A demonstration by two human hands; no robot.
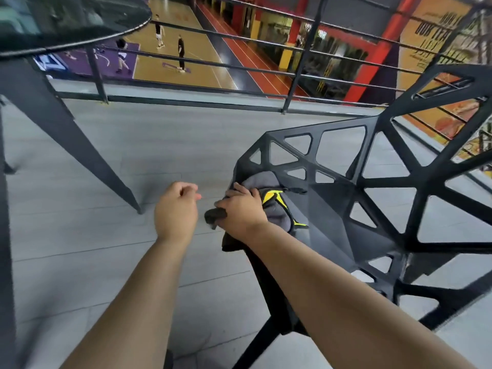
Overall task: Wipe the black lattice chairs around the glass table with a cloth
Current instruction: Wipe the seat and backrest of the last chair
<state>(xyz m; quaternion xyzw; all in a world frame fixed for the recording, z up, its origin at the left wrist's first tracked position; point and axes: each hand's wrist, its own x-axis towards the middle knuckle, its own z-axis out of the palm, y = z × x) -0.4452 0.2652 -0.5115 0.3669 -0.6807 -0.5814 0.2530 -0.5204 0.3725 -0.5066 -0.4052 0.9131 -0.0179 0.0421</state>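
A black lattice chair (378, 187) fills the right half of the view, its seat facing left. My right hand (241, 211) grips a grey cloth with yellow and black trim (269, 193) and holds it against the front left edge of the seat. A fold of the cloth hangs below the hand. My left hand (177, 209) hovers to the left of the chair, fingers loosely curled, holding nothing. The dark glass table top (80, 25) is at the upper left, with its slanted black leg (66, 129) reaching down to the floor.
Grey tiled floor (159, 145) lies between table and chair. A black metal railing (239, 67) runs across behind them; a sports court with several people is far below. A second table leg (5, 235) stands at the left edge.
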